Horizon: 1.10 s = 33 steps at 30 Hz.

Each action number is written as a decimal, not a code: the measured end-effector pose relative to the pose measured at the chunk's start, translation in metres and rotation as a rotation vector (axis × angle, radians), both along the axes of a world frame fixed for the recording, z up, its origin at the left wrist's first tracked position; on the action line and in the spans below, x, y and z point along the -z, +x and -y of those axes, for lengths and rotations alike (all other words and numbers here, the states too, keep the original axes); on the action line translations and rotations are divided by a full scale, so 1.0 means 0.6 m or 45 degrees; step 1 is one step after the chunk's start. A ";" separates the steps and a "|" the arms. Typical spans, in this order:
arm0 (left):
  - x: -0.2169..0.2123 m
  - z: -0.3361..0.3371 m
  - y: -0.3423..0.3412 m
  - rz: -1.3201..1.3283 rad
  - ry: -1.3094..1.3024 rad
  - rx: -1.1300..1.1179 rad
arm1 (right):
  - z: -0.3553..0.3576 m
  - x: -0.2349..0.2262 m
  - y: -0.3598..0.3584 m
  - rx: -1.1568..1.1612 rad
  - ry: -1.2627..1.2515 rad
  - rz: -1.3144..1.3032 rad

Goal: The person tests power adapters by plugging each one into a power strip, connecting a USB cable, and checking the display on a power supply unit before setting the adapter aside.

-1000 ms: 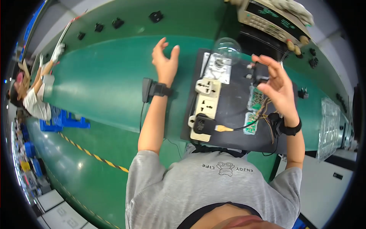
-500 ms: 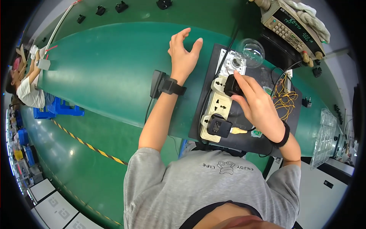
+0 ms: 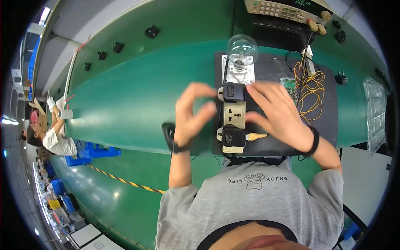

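Note:
A black power adapter point(image 3: 234, 92) sits in the far socket of a cream power strip point(image 3: 235, 114). My right hand point(image 3: 277, 112) is just right of it, fingers and thumb apart, fingertips close to the adapter's right edge; whether they touch I cannot tell. On the strip's left side hovers my left hand point(image 3: 192, 110), blurred, with thumb and fingers spread and nothing between them. A second black adapter point(image 3: 234, 137) is plugged in at the near end, a yellowish connector point(image 3: 256, 136) at its right side. Beyond the strip, a clear glass bulb point(image 3: 243, 51) stands on a white base.
The strip lies on a dark board point(image 3: 273, 143) with yellow wires point(image 3: 310, 91) and a green circuit board point(image 3: 288, 83). A bench instrument point(image 3: 287, 11) stands at the back. Another black adapter point(image 3: 168, 132) lies by my left wrist. At far left sits another person point(image 3: 58, 139).
My right hand has let go of the adapter, which now sits flat in the far socket. My left hand has come nearer to the strip. The view has shifted.

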State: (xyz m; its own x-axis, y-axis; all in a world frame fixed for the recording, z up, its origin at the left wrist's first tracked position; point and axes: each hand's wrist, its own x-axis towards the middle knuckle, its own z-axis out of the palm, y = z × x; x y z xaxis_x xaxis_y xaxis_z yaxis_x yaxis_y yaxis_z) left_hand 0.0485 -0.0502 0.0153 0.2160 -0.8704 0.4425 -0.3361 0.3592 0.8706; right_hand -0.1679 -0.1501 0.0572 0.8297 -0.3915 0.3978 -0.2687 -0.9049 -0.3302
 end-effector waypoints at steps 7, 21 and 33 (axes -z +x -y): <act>-0.010 -0.068 -0.057 0.442 0.373 0.274 | 0.007 0.013 -0.082 -0.160 0.224 -0.010; -0.023 -0.056 -0.027 -0.124 -0.466 -0.019 | 0.047 0.065 -0.016 -0.017 0.157 0.282; 0.090 0.177 0.153 -0.126 0.205 -0.886 | 0.274 -0.032 -0.157 0.755 0.002 -0.227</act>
State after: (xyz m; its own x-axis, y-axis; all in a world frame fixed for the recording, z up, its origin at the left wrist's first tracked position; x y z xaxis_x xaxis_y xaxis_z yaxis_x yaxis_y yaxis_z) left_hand 0.1402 -0.1566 -0.0390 0.7765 -0.5693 0.2701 -0.3572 -0.0445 0.9330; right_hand -0.2622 -0.3142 0.0762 0.5245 -0.8067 0.2723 -0.7767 -0.5844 -0.2351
